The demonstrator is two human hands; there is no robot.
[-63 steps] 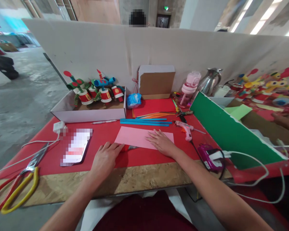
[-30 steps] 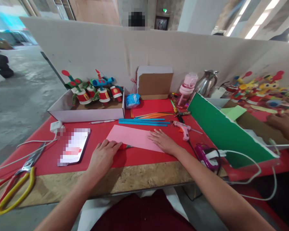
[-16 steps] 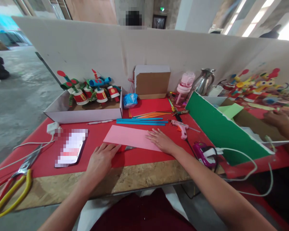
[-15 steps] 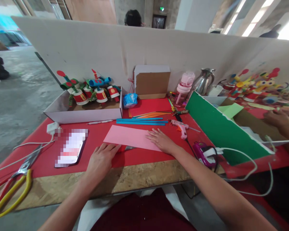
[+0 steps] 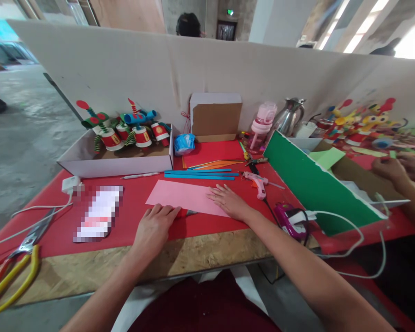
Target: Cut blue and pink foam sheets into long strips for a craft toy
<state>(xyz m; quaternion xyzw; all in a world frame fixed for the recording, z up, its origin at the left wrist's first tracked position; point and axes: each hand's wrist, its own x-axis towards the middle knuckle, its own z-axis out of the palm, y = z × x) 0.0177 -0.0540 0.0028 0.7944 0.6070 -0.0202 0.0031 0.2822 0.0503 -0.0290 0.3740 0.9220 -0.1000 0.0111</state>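
Observation:
A strip of pink paper (image 5: 180, 196) lies flat on the red table covering, in the middle in front of me. My right hand (image 5: 228, 202) rests on its right end, fingers stretched out and spread flat. At the paper's lower left edge is my left hand (image 5: 158, 225), palm down with its fingers stretched to the right. Its fingertips touch or cover part of a small tool with a grey tip (image 5: 191, 212), which lies along the paper's near edge; its kind is unclear. Just beyond the paper lie several blue strips (image 5: 202, 174).
Left: a phone (image 5: 98, 212), large scissors (image 5: 29, 244) and a white box (image 5: 117, 167) of paper-cup figures. Right: a pink glue gun (image 5: 257, 182), a purple power socket (image 5: 290, 221) with cables and a green-sided box (image 5: 314, 184). A co-worker's hands (image 5: 389, 168) are at far right.
My left hand has slid a little to the right along the paper's near edge, onto the small tool. My right hand stays on the paper. The view has shifted slightly.

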